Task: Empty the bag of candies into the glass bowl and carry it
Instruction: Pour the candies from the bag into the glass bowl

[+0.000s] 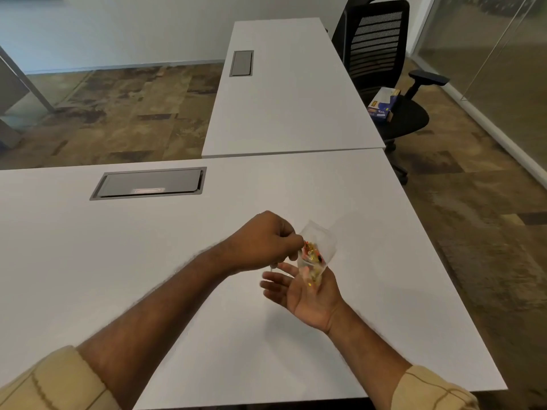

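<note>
A small clear plastic bag of candies (315,250) with orange, red and yellow wrappers is held above the white table (148,261). My left hand (266,241) is closed, its fingers pinching the bag's left edge. My right hand (307,294) lies palm up under the bag, and the bag's lower end rests on the palm with the fingers spread. No glass bowl shows anywhere in the head view.
A grey cable hatch (149,183) is set into the table at the far left. A second white table (284,93) with its own hatch joins at the back. A black office chair (387,78) with a blue box (383,103) on its seat stands at the right.
</note>
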`<action>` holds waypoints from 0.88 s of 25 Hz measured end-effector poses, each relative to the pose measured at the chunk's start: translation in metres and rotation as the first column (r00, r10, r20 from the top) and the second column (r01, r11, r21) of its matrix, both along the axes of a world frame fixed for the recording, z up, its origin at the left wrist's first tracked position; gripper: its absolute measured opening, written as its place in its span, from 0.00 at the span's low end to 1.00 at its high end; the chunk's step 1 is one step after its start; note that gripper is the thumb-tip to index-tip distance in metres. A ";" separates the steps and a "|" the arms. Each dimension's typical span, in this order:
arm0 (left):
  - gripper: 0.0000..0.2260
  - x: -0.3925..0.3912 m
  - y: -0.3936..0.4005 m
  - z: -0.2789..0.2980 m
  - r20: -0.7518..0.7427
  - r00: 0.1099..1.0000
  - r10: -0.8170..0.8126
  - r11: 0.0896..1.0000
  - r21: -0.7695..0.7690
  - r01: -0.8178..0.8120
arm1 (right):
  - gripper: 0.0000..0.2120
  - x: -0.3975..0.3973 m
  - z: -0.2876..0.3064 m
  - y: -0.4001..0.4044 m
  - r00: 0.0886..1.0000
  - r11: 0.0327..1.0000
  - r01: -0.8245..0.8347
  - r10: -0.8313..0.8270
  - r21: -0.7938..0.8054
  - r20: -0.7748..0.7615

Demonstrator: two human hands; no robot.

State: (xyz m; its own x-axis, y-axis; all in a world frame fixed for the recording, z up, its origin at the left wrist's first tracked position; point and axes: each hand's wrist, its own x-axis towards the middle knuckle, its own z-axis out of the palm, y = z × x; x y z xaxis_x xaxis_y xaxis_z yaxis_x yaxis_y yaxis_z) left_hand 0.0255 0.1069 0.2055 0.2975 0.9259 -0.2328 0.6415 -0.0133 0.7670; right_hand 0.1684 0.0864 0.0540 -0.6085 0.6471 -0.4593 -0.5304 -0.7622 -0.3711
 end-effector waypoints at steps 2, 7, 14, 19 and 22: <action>0.14 -0.002 0.006 0.000 0.034 0.999 0.006 1.000 -0.022 -0.005 | 0.35 0.002 0.003 0.003 0.982 0.999 0.048 -0.047 0.000 -0.185; 0.16 -0.020 0.015 -0.031 0.116 0.988 0.105 0.984 -0.156 -0.086 | 0.28 0.037 0.015 0.016 0.969 0.989 0.133 -0.116 0.065 -0.220; 0.08 -0.024 -0.002 -0.143 0.103 0.812 0.575 0.783 -0.357 -0.509 | 0.13 0.079 0.000 0.030 0.919 0.979 0.181 -0.201 0.089 0.341; 0.19 -0.015 -0.017 -0.188 0.052 0.741 0.670 0.663 -0.491 -0.565 | 0.14 0.075 -0.001 0.034 0.711 0.974 0.138 -0.225 0.181 0.667; 0.15 -0.012 -0.015 -0.198 0.086 0.691 0.717 0.623 -0.524 -0.581 | 0.12 0.065 0.001 0.037 0.590 0.959 0.081 -0.266 0.271 0.763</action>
